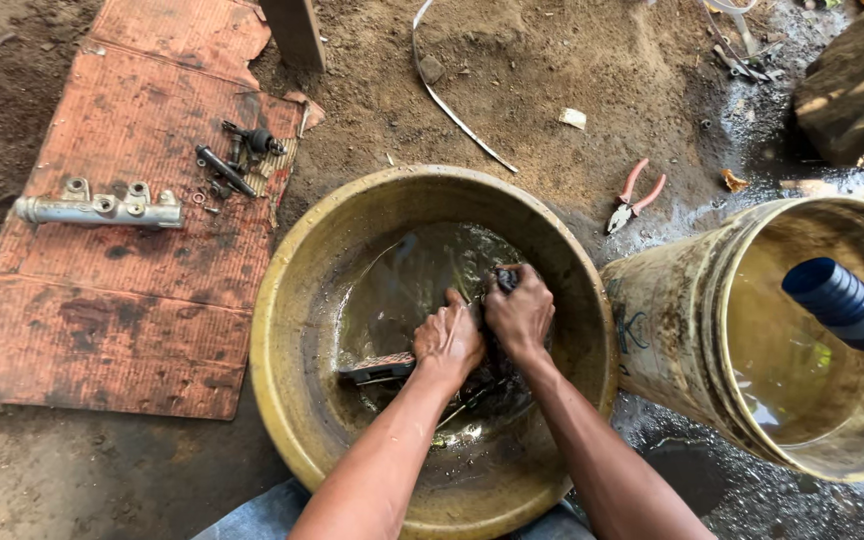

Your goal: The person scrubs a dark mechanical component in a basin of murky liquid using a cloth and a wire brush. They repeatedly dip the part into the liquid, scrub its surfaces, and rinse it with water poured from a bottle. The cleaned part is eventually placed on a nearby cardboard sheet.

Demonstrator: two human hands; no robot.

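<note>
A wide yellow basin (292, 270) on the dirt ground holds murky liquid. Both my hands are down inside it. My left hand (447, 342) is closed over a dark greasy metal part (482, 385) that lies mostly under the liquid. My right hand (519, 312) grips the same part from the far side, with a dark end poking out above its fingers. A flat ribbed piece (377, 366) sticks out to the left of my left hand; whether it belongs to the part I cannot tell.
A red-brown cardboard sheet (122, 310) at the left carries a silver metal cylinder body (97, 210) and small dark bolts and pins (237, 160). Red-handled pliers (632, 198) lie beyond the basin. A dirty bucket (672, 320) with liquid and a blue ribbed tube (842, 302) stands at the right.
</note>
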